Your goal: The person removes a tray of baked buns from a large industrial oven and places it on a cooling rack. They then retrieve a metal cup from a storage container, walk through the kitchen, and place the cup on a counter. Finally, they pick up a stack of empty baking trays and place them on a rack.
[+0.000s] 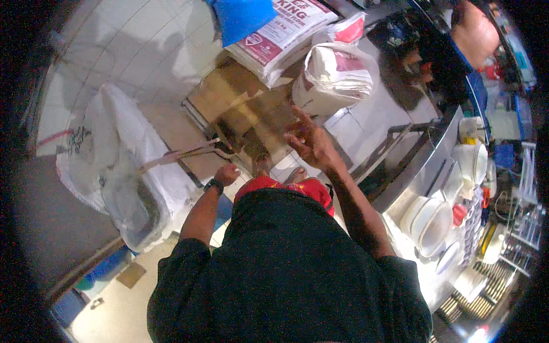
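My left hand [227, 174], with a watch on its wrist, hangs low beside my body with its fingers curled; whether it holds anything is too blurred to tell. My right hand [311, 148] is raised in front of me, fingers apart and nothing in it. Beyond it stands a white sack [328, 96] with folded printed bags [349, 73] at its top. A printed flour sack [279, 38] lies behind, partly covered by a blue sheet or bag [242, 19]. Brown cardboard [240, 94] lies before me.
White plastic sacking [148, 171] stands at the left. On the right, a metal worktop [396, 227] bears white round tubs [433, 225] and other containers. A low metal frame [381, 150] runs beside it. Part of another person [474, 34] shows at the upper right.
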### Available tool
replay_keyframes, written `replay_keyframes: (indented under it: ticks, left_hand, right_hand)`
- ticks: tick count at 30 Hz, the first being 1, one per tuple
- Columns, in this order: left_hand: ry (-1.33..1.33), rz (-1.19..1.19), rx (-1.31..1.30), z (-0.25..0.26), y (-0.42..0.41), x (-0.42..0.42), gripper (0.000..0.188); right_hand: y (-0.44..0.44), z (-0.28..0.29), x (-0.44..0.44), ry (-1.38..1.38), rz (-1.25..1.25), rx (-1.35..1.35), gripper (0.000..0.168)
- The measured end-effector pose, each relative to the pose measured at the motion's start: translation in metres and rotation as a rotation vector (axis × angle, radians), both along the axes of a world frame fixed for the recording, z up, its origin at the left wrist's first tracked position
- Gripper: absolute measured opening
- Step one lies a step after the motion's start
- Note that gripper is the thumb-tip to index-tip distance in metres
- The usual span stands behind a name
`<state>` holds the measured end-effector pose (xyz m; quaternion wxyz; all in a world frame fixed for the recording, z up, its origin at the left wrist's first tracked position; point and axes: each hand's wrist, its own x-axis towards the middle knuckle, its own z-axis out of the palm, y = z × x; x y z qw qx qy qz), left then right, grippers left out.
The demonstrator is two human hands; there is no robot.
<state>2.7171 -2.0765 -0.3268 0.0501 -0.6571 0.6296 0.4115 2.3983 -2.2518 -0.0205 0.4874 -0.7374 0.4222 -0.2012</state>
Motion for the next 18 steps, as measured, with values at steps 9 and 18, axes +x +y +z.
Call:
replay_keyframes:
  ticks: [9,18]
  left_hand:
    - [0.086,-0.092,0.004,-0.014,-0.095,-0.068,0.050]
    - [0.498,-0.304,0.005,0.073,-0.223,-0.221,0.045]
  right_hand:
    - [-0.017,0.039,-0.080,-0.200,-0.124,0.139,0.075]
    - [0.014,0.003,-0.208,-0.268,-0.632,0.448,0.062]
